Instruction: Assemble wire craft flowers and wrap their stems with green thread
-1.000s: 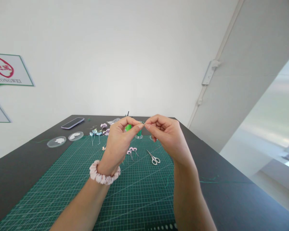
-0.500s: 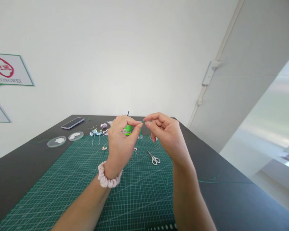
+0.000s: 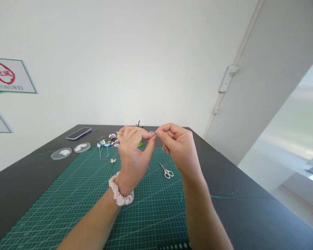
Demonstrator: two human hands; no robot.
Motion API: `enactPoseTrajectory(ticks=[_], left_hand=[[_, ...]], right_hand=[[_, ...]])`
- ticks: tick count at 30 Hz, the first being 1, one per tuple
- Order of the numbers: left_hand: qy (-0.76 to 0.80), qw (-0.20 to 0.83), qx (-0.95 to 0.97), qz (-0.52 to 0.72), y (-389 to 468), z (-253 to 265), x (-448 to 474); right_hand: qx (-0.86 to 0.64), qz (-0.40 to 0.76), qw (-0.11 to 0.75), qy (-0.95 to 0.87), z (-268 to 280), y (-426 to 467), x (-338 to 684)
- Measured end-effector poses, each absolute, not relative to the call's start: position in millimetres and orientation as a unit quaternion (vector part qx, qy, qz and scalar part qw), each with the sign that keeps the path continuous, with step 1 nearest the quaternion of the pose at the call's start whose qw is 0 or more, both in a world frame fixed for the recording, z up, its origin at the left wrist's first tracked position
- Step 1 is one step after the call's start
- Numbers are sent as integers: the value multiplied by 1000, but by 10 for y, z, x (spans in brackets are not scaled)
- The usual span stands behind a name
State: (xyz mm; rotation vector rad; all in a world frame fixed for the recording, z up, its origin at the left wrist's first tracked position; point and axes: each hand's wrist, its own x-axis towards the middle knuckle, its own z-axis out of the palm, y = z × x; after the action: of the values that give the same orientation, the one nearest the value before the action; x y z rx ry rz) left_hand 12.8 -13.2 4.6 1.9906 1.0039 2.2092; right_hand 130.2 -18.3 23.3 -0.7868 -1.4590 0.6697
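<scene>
Above the far part of a green cutting mat, my two hands meet at their fingertips. My left hand, with a pale scrunchie at its wrist, pinches a thin dark green strand between thumb and forefinger. Thumb and forefinger of my right hand are closed at the strand's tip, right against the left fingertips. Whether the strand is thread or wire cannot be made out. Small white-handled scissors lie on the mat below the right hand. A bright green container is mostly hidden behind the left hand.
Blue petal pieces on stems, purple flowers and a small peach flower lie to the left. Beyond them are two clear dishes with white pieces and a phone. Loose green thread lies at the right.
My right hand has moved slightly left, and its thumb and forefinger have closed at the left fingertips. The left hand has tilted a little, and the dark strand now shows between its fingers.
</scene>
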Motion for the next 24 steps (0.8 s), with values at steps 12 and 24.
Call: enactPoseTrajectory(ticks=[12, 24], left_hand=[[243, 464, 688, 502, -106, 205, -141], [159, 632, 618, 439, -19, 136, -57]], right_hand=[[-287, 349, 573, -684, 237, -209, 1513], [-206, 395, 557, -701, 229, -210, 1502]])
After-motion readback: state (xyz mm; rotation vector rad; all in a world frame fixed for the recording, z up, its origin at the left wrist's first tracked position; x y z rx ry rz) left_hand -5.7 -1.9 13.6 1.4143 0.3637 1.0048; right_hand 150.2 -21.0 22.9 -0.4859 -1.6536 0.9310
